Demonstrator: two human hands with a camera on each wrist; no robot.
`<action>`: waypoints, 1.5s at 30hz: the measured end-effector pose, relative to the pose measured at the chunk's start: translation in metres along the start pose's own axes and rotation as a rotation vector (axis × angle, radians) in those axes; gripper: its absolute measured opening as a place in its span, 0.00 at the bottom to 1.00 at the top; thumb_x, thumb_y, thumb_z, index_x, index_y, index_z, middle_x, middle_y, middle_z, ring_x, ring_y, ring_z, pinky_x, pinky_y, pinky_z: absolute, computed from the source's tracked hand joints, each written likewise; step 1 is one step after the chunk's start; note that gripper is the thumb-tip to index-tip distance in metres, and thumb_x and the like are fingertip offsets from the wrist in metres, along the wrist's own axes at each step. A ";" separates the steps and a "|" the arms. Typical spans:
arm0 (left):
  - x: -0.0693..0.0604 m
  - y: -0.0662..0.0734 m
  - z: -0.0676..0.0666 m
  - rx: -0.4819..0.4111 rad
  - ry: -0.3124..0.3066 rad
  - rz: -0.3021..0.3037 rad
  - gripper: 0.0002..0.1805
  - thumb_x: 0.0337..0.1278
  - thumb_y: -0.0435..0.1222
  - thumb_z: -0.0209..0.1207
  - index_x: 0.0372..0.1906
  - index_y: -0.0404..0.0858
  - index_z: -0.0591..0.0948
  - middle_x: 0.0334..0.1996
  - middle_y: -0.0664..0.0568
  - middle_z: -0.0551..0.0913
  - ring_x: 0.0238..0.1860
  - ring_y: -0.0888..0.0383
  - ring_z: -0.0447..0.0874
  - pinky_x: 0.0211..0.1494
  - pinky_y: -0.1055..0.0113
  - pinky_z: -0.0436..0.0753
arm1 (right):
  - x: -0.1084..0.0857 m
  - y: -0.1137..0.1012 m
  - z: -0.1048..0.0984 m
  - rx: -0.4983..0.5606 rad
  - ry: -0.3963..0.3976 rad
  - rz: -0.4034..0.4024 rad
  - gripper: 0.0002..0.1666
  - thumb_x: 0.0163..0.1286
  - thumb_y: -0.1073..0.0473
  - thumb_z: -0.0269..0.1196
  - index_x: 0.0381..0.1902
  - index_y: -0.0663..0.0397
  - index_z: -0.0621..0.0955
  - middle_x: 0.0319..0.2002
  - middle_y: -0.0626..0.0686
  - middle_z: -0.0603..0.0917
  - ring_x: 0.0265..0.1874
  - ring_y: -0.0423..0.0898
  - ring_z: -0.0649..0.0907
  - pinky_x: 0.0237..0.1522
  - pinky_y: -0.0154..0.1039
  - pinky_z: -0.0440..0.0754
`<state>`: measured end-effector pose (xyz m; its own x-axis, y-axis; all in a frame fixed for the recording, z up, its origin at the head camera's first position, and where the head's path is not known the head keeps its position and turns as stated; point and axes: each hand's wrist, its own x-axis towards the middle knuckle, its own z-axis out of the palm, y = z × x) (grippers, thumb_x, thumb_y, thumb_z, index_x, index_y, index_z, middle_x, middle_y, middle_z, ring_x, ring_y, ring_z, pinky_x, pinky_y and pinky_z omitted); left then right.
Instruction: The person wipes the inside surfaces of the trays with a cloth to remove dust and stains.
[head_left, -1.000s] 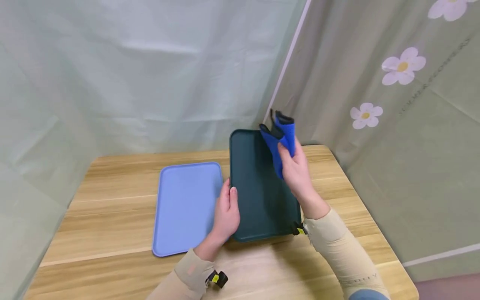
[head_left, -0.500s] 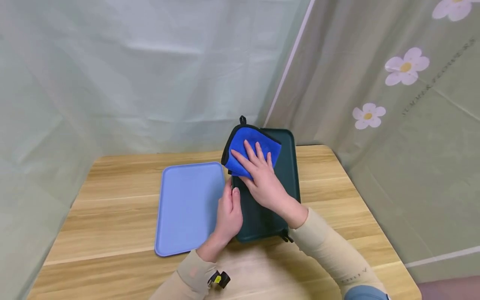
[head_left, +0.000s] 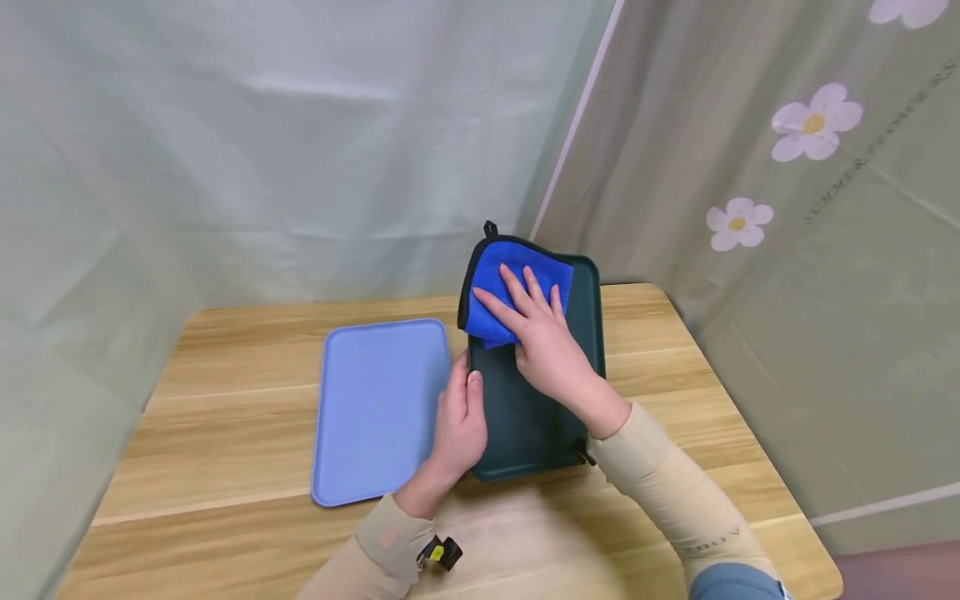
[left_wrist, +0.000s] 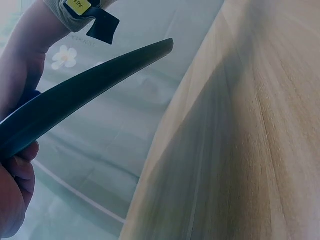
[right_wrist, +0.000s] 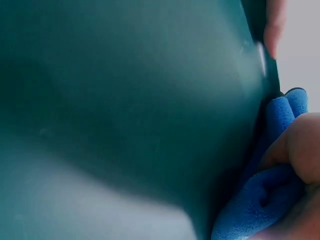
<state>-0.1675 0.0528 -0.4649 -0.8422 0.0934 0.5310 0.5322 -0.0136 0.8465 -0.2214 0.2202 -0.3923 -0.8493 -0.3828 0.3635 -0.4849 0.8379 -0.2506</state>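
My left hand (head_left: 459,423) grips the left edge of a dark green tray (head_left: 525,417), thumb on the upper face and fingers underneath. In the left wrist view, the tray (left_wrist: 75,95) appears side-on, raised and tilted above the table. My right hand (head_left: 551,342) presses a blue cloth (head_left: 487,283) with black trim onto the tray's far part, fingers spread and straight. A black loop on the cloth sticks up past the tray's far edge. The right wrist view shows the cloth (right_wrist: 257,207) bunched beside the thumb, against the tray face.
A light blue tray (head_left: 382,408) lies flat on the wooden table (head_left: 202,433), left of the green one. Pale curtains (head_left: 337,167) hang behind the table and along its sides. A black wrist strap (head_left: 442,552) is on the left forearm.
My right hand has brought the folded cloth down and leftward, from above the tray's right side onto its far part. The cloth then shifted slightly right. My left hand keeps its hold.
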 end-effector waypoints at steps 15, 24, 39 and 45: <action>0.004 0.006 -0.003 -0.029 0.027 0.022 0.17 0.80 0.18 0.45 0.66 0.15 0.71 0.22 0.53 0.63 0.22 0.63 0.59 0.28 0.66 0.64 | -0.012 0.035 -0.016 0.036 0.048 0.157 0.53 0.68 0.82 0.53 0.83 0.32 0.68 0.87 0.55 0.51 0.84 0.65 0.46 0.76 0.78 0.46; 0.001 -0.012 -0.001 -0.039 0.029 0.014 0.20 0.80 0.19 0.45 0.70 0.18 0.70 0.22 0.54 0.64 0.22 0.61 0.60 0.30 0.65 0.68 | -0.012 0.032 -0.016 0.049 0.086 0.269 0.51 0.70 0.79 0.50 0.84 0.34 0.67 0.85 0.68 0.48 0.82 0.74 0.45 0.78 0.74 0.44; 0.000 -0.002 -0.001 -0.057 0.014 0.096 0.20 0.76 0.16 0.47 0.68 0.14 0.69 0.23 0.45 0.69 0.22 0.59 0.65 0.30 0.66 0.72 | -0.007 0.012 -0.017 0.169 0.132 0.485 0.48 0.71 0.72 0.49 0.86 0.38 0.62 0.80 0.78 0.52 0.75 0.83 0.56 0.71 0.76 0.61; 0.001 0.005 -0.002 -0.062 0.026 0.082 0.22 0.77 0.17 0.47 0.70 0.15 0.68 0.26 0.37 0.74 0.28 0.49 0.76 0.39 0.67 0.79 | -0.003 0.002 -0.016 0.224 0.169 0.449 0.47 0.72 0.73 0.49 0.86 0.36 0.63 0.83 0.72 0.50 0.80 0.77 0.50 0.75 0.75 0.53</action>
<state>-0.1655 0.0503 -0.4598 -0.7985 0.0634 0.5986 0.5936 -0.0821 0.8006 -0.2161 0.2292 -0.3798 -0.9470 0.0786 0.3115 -0.1294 0.7941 -0.5938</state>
